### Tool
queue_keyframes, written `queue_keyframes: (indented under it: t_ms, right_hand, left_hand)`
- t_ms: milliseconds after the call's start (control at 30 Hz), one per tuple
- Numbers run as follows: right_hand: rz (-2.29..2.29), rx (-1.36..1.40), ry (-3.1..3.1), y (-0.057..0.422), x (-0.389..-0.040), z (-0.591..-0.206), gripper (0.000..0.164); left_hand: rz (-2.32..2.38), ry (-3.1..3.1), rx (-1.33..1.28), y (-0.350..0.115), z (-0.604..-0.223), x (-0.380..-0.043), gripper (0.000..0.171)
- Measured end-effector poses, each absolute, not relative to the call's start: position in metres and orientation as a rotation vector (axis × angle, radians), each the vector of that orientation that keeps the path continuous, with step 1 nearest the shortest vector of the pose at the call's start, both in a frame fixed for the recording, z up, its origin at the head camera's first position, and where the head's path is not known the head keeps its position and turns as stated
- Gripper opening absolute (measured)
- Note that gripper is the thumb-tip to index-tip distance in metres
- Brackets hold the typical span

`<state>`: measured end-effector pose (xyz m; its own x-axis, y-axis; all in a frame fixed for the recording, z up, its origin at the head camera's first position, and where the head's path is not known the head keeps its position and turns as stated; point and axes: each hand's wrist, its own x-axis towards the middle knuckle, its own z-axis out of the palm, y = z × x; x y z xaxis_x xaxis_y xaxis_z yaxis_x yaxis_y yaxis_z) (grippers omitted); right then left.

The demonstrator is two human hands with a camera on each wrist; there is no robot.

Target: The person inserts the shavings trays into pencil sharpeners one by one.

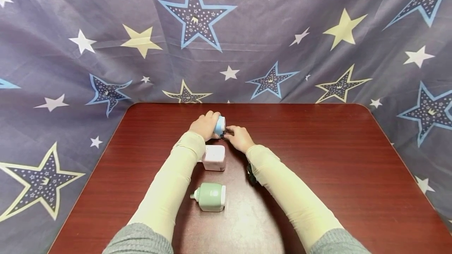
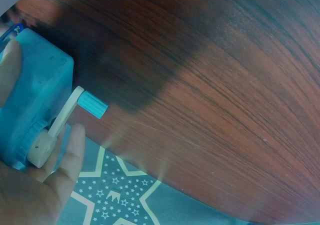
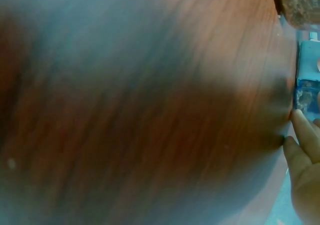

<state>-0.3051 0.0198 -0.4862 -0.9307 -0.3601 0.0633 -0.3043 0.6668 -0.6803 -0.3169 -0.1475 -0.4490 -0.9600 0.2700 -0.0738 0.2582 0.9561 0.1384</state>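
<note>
A light-blue crank pencil sharpener (image 1: 219, 126) stands toward the table's far side, gripped by my left hand (image 1: 205, 126). In the left wrist view, fingers lie around the blue body, and the pale crank arm with its blue knob (image 2: 92, 104) sticks out. My right hand (image 1: 241, 138) reaches to the sharpener's near-right face. Seen from the right wrist, its extended fingertips (image 3: 297, 116) are at the clear blue shavings drawer (image 3: 306, 96), which holds some shavings. Whether the thumb touches the drawer is hidden.
A pink sharpener (image 1: 214, 158) sits just nearer than the blue one, beside the left wrist. Closer still is a green sharpener (image 1: 210, 197) with its crank pointing left. The dark red table (image 1: 335, 167) meets a star-patterned curtain (image 1: 229, 54) at the back.
</note>
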Motion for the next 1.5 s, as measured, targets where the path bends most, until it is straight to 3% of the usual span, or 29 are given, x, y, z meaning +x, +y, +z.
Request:
queue_keyframes:
  t_ms: [333,600,833,1500]
  right_hand:
    - [-1.119,-0.521,2.828,0.019,-0.307,-0.488,0.032]
    - [-1.210,-0.485,2.793,0.020,-0.312,-0.490,0.048]
    - [-1.247,-0.445,2.750,0.019,-0.315,-0.485,0.050]
    - [-1.103,-0.491,2.831,0.010,-0.322,-0.486,0.036]
  left_hand:
    - [0.207,3.001,0.405,-0.148,-0.448,-0.315,0.086]
    - [0.213,3.016,0.445,-0.146,-0.451,-0.316,0.087]
    - [0.206,3.014,0.456,-0.146,-0.448,-0.315,0.086]
    - [0.190,3.018,0.473,-0.150,-0.447,-0.315,0.085]
